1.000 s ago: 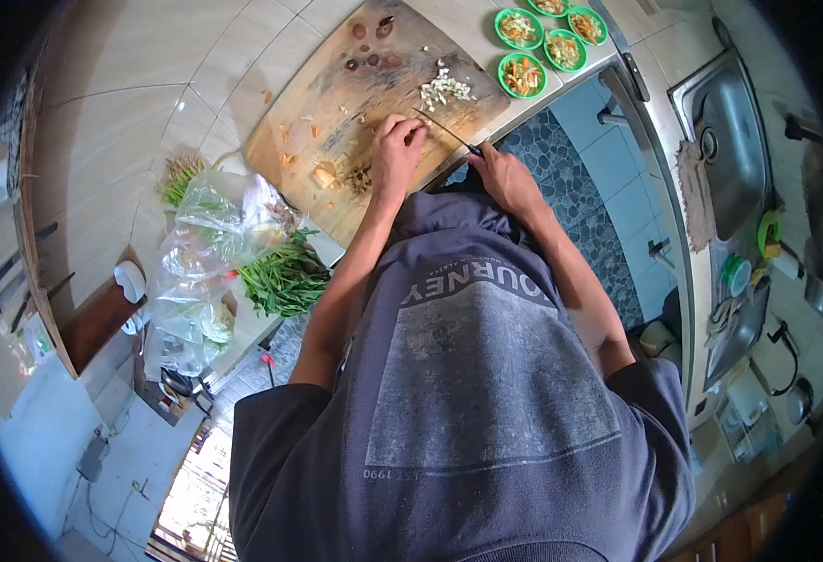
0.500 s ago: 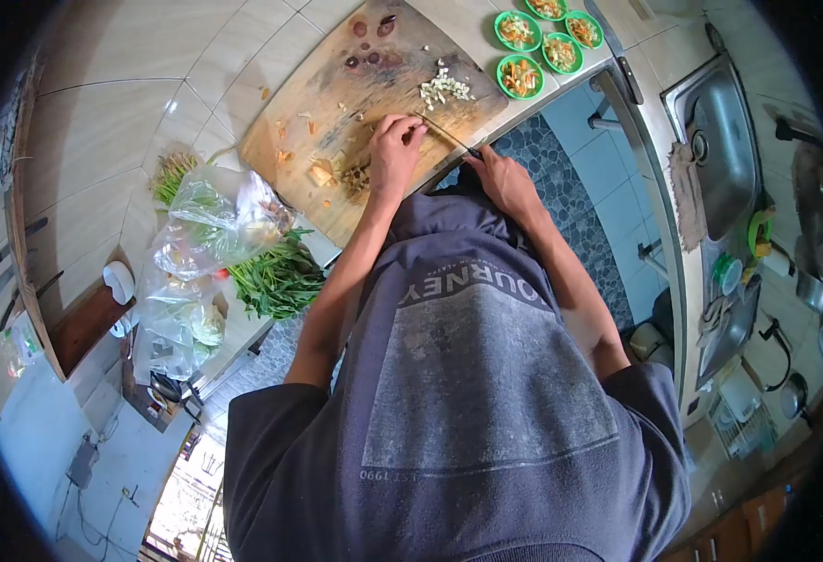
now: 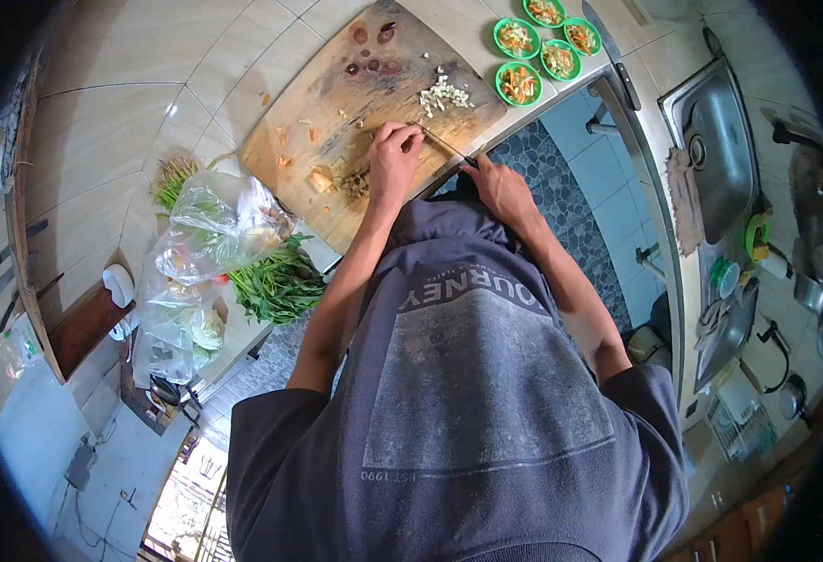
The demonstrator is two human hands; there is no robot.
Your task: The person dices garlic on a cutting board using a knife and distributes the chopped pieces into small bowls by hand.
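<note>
My right hand (image 3: 502, 187) is closed around the dark handle of a knife (image 3: 446, 144). The thin blade slants up and left to the fingertips of my left hand (image 3: 395, 157). That hand rests on the wooden cutting board (image 3: 322, 108) with its fingers curled and pressed together; whatever they pinch is too small to make out. Above the blade lies a pile of small chopped white pieces (image 3: 445, 95). Brownish peelings (image 3: 355, 184) and a pale yellow chunk (image 3: 319, 181) sit left of my left wrist, with orange scraps scattered nearby.
Several green bowls (image 3: 519, 84) of shredded vegetables stand right of the board. A second knife (image 3: 628, 86) lies on the counter's edge. Clear plastic bags (image 3: 210, 225) and leafy greens (image 3: 280, 281) are on the left. A metal sink (image 3: 716, 140) is at far right.
My right hand and the knife handle have shifted slightly left. My left hand has moved slightly down, its fingers still curled by the blade.
</note>
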